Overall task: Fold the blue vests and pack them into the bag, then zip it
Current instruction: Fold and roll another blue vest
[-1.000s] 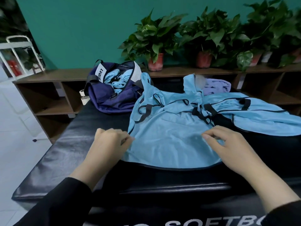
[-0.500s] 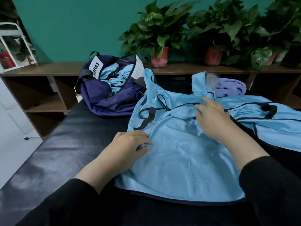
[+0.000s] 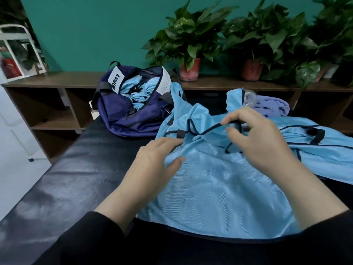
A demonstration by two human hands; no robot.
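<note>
Plants (image 3: 191, 35) line shelf (image 3: 57, 79) behind open bag (image 3: 133, 115).

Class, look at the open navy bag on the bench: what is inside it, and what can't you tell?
Inside the navy bag, rolled or bunched light blue vests show through the unzipped top. How many there are, and anything beneath them, is hidden by the bag's sides and the top vests.
</note>
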